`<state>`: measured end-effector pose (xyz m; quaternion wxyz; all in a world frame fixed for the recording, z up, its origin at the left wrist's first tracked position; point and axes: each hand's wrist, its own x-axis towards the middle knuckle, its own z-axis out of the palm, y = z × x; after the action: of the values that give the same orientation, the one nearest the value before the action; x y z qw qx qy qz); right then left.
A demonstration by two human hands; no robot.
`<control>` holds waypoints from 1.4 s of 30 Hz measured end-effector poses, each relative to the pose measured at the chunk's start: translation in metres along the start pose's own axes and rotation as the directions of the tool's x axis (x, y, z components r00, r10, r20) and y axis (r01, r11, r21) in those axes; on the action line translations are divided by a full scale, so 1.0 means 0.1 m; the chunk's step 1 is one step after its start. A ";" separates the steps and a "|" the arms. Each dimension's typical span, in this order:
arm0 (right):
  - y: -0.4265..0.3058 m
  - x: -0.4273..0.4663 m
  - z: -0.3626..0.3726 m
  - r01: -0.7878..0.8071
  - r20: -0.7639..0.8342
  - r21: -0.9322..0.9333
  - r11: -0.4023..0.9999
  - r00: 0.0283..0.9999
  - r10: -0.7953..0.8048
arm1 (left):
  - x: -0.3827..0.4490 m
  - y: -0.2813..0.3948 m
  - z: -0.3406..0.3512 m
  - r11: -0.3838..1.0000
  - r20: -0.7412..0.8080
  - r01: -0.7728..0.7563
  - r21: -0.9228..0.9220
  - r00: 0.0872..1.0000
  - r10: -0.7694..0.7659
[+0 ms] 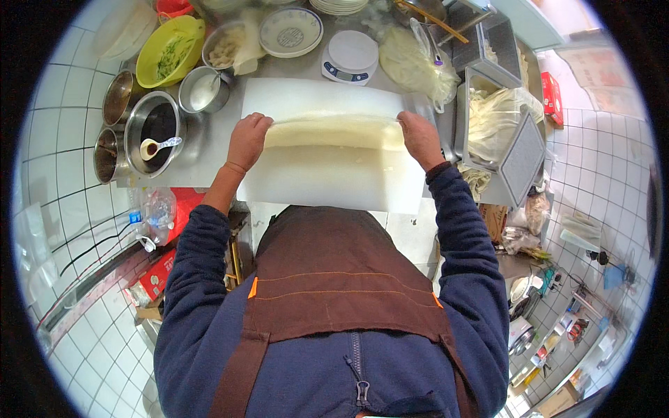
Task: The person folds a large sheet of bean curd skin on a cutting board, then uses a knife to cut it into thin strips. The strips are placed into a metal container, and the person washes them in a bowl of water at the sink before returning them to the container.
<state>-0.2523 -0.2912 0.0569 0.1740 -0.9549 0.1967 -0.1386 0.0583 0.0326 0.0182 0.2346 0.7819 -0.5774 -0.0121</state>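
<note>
A wide, thin pale-yellow sheet, seemingly dough (pixel 334 135), stretches between both hands over a white cutting board (pixel 324 175). My left hand (pixel 251 140) pinches its far left corner, and my right hand (pixel 418 137) pinches the far right corner. The far edge is raised off the board, with a shadow beneath it. Beyond the board stands a white digital kitchen scale (pixel 349 57). At the left, a steel bowl of dark liquid (pixel 176 151) holds a white spoon (pixel 151 149) with a patterned handle.
Left of the board are a steel pot of white contents (pixel 203 89) and a yellow-green basin (pixel 196 52) of chopped greens. Stacked plates (pixel 291 32) stand behind. On the right are a bagged pale mass (pixel 413 62) and a steel container (pixel 462 117) of cloth-like sheets.
</note>
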 end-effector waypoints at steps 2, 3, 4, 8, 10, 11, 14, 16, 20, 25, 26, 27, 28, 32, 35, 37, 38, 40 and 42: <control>0.02 -0.07 0.07 0.064 0.097 -0.011 0.998 0.993 -0.063 | -0.02 0.00 0.07 0.999 0.017 -0.047 0.016 0.999 0.047; 0.02 -0.14 0.13 0.105 0.132 -0.011 0.994 0.986 -0.103 | -0.07 0.00 0.11 0.998 0.036 -0.053 0.024 0.998 0.052; 0.01 -0.20 0.18 0.084 0.238 -0.065 0.994 0.969 -0.066 | -0.15 0.01 0.14 0.998 0.056 -0.056 0.032 0.997 0.055; 0.04 -0.31 0.33 -0.037 0.270 0.021 0.999 0.962 0.030 | -0.35 -0.03 0.25 1.000 0.099 0.004 -0.003 0.995 -0.003; 0.08 -0.23 0.37 -0.175 0.301 0.044 0.984 0.941 0.154 | -0.36 -0.06 0.29 0.996 0.093 0.081 -0.040 0.993 -0.077; 0.09 -0.18 0.39 -0.219 0.289 0.038 0.975 0.937 0.199 | -0.34 -0.08 0.31 0.990 0.079 0.133 -0.057 0.989 -0.128; 0.16 -0.05 0.41 -0.321 0.230 0.014 0.947 0.923 0.309 | -0.22 -0.11 0.37 0.964 0.078 0.265 -0.009 0.962 -0.263; 0.22 -0.11 0.40 -0.328 0.132 -0.040 0.944 0.935 0.330 | -0.15 -0.10 0.39 0.949 0.080 0.307 0.068 0.947 -0.312; 0.44 -0.50 0.32 -0.385 -0.218 -0.187 0.904 0.913 0.344 | -0.10 -0.06 0.42 0.934 0.069 0.322 0.157 0.939 -0.336; 0.69 -0.95 0.31 -0.554 -0.087 -0.177 0.813 0.832 0.548 | -0.11 0.01 0.42 0.944 0.050 0.298 0.141 0.950 -0.307; 0.72 -0.98 0.31 -0.549 -0.070 -0.186 0.815 0.835 0.546 | -0.11 0.01 0.41 0.941 0.068 0.307 0.145 0.945 -0.319; 0.74 -0.99 0.31 -0.529 -0.068 -0.200 0.825 0.847 0.527 | -0.10 0.01 0.39 0.937 0.085 0.320 0.143 0.939 -0.334; 0.75 -1.00 0.31 -0.537 -0.080 -0.234 0.811 0.842 0.534 | -0.09 0.00 0.38 0.931 0.120 0.328 0.160 0.930 -0.348; 0.81 -1.02 0.27 -0.605 -0.121 -0.296 0.739 0.791 0.599 | -0.02 -0.06 0.33 0.914 0.172 0.379 0.142 0.900 -0.400; 0.90 -1.09 0.24 -0.673 -0.042 -0.216 0.707 0.730 0.682 | -0.01 -0.07 0.34 0.934 0.117 0.340 0.108 0.929 -0.351; 0.97 -1.15 0.23 -0.681 0.021 -0.185 0.709 0.718 0.695 | -0.02 -0.05 0.37 0.953 0.083 0.289 0.089 0.951 -0.297; 1.01 -1.18 0.23 -0.674 0.050 -0.189 0.714 0.719 0.693 | -0.02 -0.03 0.39 0.961 0.077 0.266 0.079 0.959 -0.272; 1.07 -1.19 0.24 -0.665 0.087 -0.175 0.726 0.724 0.684 | -0.02 0.00 0.41 0.965 0.073 0.250 0.076 0.964 -0.255; 1.09 -1.19 0.21 -0.667 0.095 -0.157 0.729 0.724 0.683 | -0.01 0.03 0.43 0.962 0.081 0.257 0.089 0.961 -0.265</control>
<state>-0.3862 -0.3284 -0.0279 0.1726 -0.8333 0.5250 0.0156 0.0433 0.0178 -0.0189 0.1735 0.8584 -0.4795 -0.0568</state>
